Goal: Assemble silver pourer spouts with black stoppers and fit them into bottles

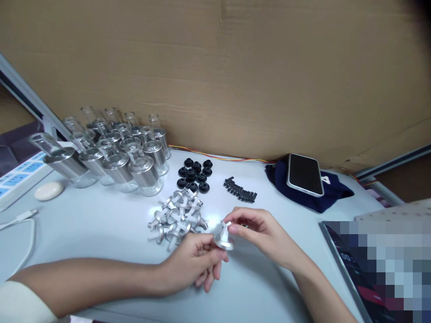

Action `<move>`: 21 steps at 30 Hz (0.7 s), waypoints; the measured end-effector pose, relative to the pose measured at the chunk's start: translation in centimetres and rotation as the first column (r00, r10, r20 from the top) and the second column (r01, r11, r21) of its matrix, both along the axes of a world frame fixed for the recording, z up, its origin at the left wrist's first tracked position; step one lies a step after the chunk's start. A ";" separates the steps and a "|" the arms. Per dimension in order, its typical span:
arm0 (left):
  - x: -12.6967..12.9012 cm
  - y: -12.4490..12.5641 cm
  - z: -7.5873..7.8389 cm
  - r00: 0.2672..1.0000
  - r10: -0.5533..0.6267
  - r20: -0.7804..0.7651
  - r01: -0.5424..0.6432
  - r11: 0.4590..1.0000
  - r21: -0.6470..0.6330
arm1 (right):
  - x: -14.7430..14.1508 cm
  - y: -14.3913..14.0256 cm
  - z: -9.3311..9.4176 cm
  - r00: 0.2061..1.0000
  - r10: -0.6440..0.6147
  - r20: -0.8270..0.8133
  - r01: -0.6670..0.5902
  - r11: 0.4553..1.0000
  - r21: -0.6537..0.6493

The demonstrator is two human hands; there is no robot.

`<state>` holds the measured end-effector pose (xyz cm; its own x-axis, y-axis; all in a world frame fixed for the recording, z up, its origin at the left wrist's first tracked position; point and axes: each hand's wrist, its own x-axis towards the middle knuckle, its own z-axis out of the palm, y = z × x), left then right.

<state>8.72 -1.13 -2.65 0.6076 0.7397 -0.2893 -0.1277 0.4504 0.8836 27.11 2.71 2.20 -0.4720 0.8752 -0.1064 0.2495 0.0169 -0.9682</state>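
Observation:
My left hand [197, 262] holds a small silver metal cap piece [223, 236] by its round base, just above the white table [101, 224]. My right hand [261, 233] pinches the top of the same piece from the right with thumb and fingertips. A pile of several like silver metal pieces [177, 215] lies just left of my hands. Behind it sit a cluster of black rubber rings [195, 175] and a row of small black clips [240, 189].
Several glass bottles with metal collars [114, 152] stand at the back left. A phone [305, 174] rests on a dark blue cloth [332, 193] at the right. A cardboard wall [235, 67] closes the back. A power strip [16, 179], a white cable [20, 220] and a white oval object [49, 190] lie at left.

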 end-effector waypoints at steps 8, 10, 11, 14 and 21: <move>-0.1 0.2 -0.2 0.995 -0.048 0.091 0.045 0.998 0.033 | 0.2 0.0 0.1 0.997 0.014 0.071 -0.020 0.997 0.080; -0.1 0.1 -0.2 0.995 -0.057 0.081 0.053 0.998 0.046 | 0.2 0.0 0.2 0.996 0.024 0.087 -0.032 0.996 0.082; -0.1 0.1 -0.2 0.995 -0.056 0.078 0.052 0.997 0.050 | 0.1 0.1 0.2 0.995 0.028 0.097 -0.036 0.996 0.081; -0.1 0.2 -0.3 0.995 -0.047 0.084 0.043 0.998 0.053 | 0.2 0.1 0.3 0.991 0.024 0.132 -0.036 0.996 0.087; -0.1 0.1 -0.3 0.996 -0.050 0.072 0.045 0.997 0.067 | 0.5 0.3 0.2 0.988 0.016 0.156 -0.032 0.994 0.104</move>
